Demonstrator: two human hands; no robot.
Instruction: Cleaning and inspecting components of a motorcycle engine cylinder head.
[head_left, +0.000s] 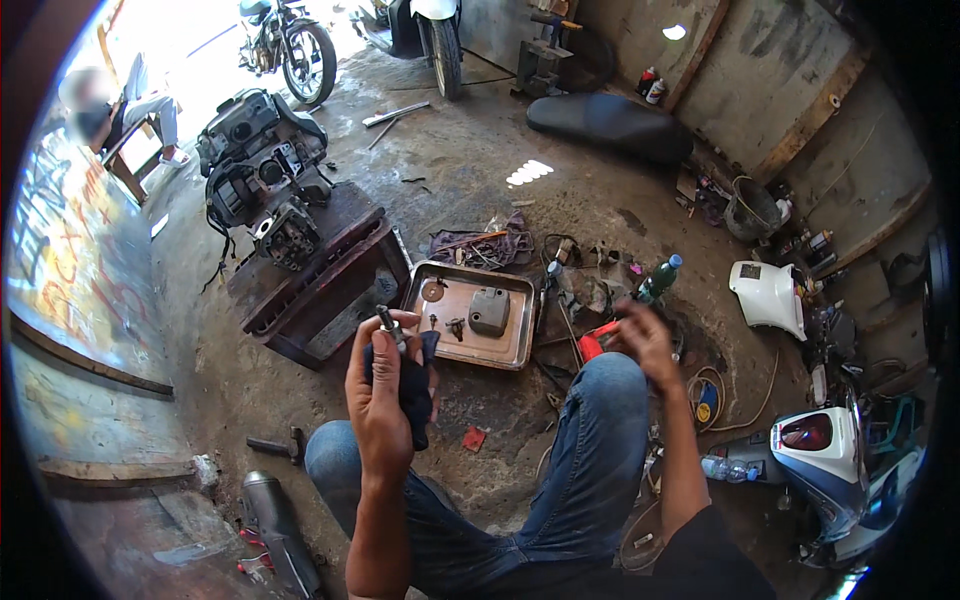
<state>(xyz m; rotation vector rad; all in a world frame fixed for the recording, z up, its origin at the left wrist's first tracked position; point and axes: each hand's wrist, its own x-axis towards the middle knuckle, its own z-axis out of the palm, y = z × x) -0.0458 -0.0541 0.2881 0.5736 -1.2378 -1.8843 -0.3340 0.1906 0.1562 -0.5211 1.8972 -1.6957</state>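
Left hand [381, 400], near, left of centre: thumb and fingers closed on a small metal part [386, 320], upright, with a dark cloth [416, 395] bunched beside it. Right hand [650, 348], near right: fingers curled beside a red object [592, 345]; cannot tell whether they grip it. Metal tray [455, 350], farther, between both hands, bearing a grey cover [489, 311]. Green bottle [658, 281], blue-capped, beyond the right hand.

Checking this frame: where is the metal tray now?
The metal tray sits on the floor near the middle of the head view, just right of the dark crate and beyond the left hand.
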